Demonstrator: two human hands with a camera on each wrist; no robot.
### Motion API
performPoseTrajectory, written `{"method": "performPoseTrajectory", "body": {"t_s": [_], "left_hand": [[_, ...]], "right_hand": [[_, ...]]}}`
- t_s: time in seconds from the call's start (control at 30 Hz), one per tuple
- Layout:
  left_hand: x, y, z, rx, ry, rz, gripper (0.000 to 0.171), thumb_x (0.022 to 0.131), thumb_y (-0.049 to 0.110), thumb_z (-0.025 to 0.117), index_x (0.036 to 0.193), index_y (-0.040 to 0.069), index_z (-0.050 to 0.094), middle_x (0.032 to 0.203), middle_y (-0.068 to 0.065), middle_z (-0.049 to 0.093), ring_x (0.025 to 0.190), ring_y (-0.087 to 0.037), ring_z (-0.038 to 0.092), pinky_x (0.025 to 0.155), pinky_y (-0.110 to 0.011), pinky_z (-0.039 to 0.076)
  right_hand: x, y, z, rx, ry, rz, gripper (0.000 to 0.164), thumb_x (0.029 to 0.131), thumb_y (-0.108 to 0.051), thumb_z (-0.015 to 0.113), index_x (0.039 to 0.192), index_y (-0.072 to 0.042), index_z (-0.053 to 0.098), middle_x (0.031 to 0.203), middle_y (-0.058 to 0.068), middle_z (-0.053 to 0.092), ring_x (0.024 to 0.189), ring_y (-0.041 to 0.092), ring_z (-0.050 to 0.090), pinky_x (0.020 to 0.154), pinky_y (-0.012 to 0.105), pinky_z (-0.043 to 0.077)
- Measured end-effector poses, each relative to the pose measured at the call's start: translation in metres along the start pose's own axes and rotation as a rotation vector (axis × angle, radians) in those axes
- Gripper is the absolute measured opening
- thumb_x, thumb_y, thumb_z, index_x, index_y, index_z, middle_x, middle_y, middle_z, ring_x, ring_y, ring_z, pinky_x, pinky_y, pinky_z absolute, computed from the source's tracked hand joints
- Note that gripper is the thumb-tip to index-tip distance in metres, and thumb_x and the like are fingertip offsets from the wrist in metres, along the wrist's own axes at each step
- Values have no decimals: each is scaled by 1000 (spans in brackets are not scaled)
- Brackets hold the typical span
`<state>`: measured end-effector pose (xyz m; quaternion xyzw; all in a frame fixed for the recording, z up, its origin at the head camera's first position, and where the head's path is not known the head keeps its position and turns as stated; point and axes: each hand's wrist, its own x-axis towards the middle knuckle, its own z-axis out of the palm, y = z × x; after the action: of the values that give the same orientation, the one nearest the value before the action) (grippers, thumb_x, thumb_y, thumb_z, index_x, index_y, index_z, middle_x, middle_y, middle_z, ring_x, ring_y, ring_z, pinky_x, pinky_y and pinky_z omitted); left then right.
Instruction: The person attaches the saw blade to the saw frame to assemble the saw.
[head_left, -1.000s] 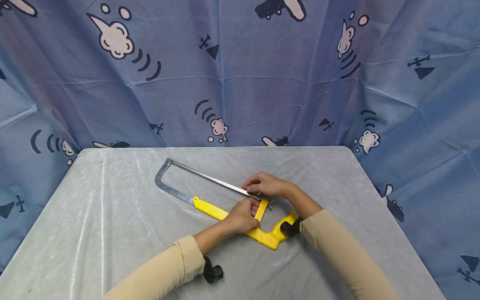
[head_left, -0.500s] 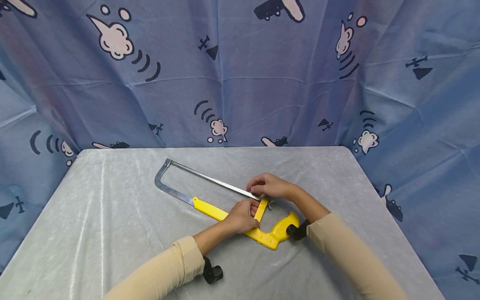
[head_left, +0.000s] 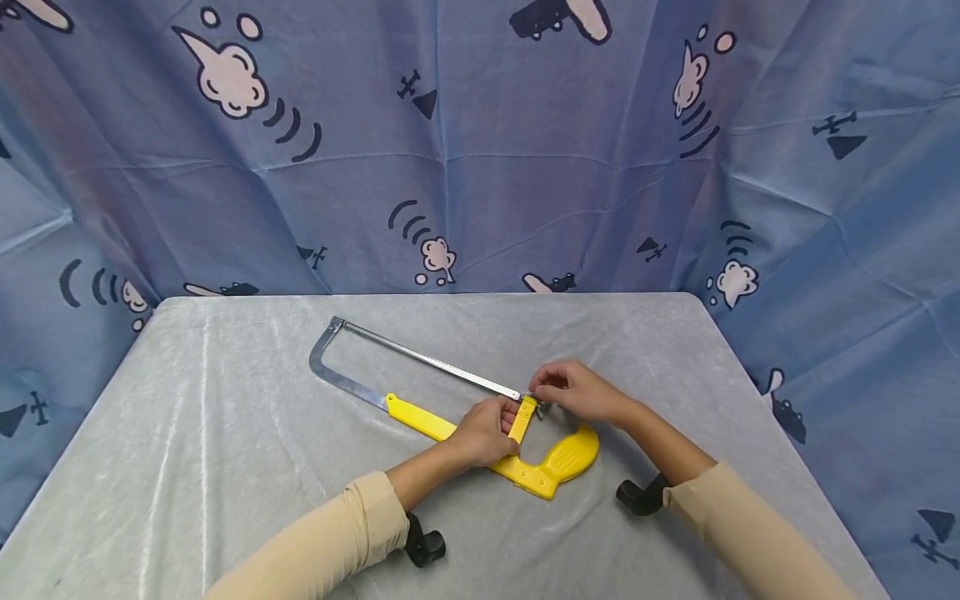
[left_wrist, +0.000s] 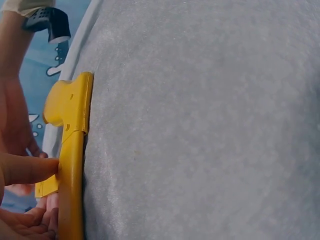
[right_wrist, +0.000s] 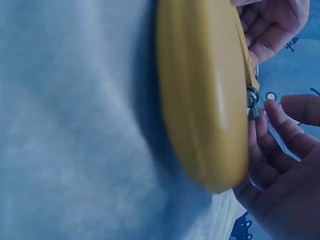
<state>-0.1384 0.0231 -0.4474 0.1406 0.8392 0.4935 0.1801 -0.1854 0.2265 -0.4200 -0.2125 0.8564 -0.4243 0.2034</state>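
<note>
A hacksaw (head_left: pixel 420 418) with a yellow handle and frame and a bare metal front arm lies on the table. Its thin blade (head_left: pixel 435 362) runs along the far side, teeth not clearly visible. My left hand (head_left: pixel 483 433) grips the yellow frame by the short post at the blade's near end; the thumb presses the frame (left_wrist: pixel 72 185) in the left wrist view. Beside that post my right hand (head_left: pixel 577 390) hovers at the wing nut (right_wrist: pixel 253 100). In the right wrist view its thumb and fingers are parted around the nut, pinching nothing. The handle (right_wrist: pixel 205 100) partly hides those fingers.
A pale grey velvety cloth covers the table (head_left: pixel 247 467), with creases at the left. Behind it hangs a blue patterned curtain (head_left: pixel 480 125). Black wrist-worn mounts (head_left: pixel 425 546) sit on both forearms, the right one beyond the saw's handle.
My right hand has moved right along the blade, from its near end to the wing nut, and its forearm has swung away from the handle. The left hand and saw stay in place.
</note>
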Motion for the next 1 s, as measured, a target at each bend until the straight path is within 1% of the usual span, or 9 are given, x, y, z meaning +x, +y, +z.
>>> {"method": "performPoseTrajectory", "body": {"t_s": [0.1,0.2,0.47,0.63,0.87,1.0], "left_hand": [[-1,0,0,-9,3,10,43,69,-10,77,108,-3,62,89,-4,58,84,-15,53,75,-24,45],[-1,1,-1,-18,2,15,43,68,-10,77,108,-4,62,89,-4,59,84,-15,54,74,-23,45],[0,1,0,-9,-10,-8,43,71,-9,77,110,-2,61,90,-2,58,84,-13,53,75,-23,45],[1,0,0,-5,-8,-6,43,70,-9,77,109,-2,61,90,-2,58,83,-13,53,75,-24,45],[0,0,0,0,-2,-3,43,70,-9,77,109,-2,62,89,-2,58,83,-13,53,74,-23,45],[1,-1,0,2,3,5,43,70,-9,77,109,-2,62,89,-2,59,83,-13,53,75,-23,45]], "right_hand": [[-6,3,0,-7,25,-15,14,99,-8,57,102,2,67,96,13,66,87,27,58,78,29,49],[-8,5,0,-13,33,-39,12,98,-8,58,100,1,67,94,13,66,85,27,59,78,29,50],[-12,8,0,-13,10,-64,12,98,-8,58,97,1,66,90,15,65,81,29,59,72,27,50],[-14,9,-1,-4,-7,-52,14,99,-7,57,98,3,67,90,16,65,81,29,59,73,27,50],[-15,9,-2,25,-40,-34,15,99,-6,56,101,5,66,92,15,65,83,30,59,75,33,52],[-15,11,-2,26,-51,-23,15,99,-5,56,103,6,65,94,16,65,84,29,59,76,33,52]]}}
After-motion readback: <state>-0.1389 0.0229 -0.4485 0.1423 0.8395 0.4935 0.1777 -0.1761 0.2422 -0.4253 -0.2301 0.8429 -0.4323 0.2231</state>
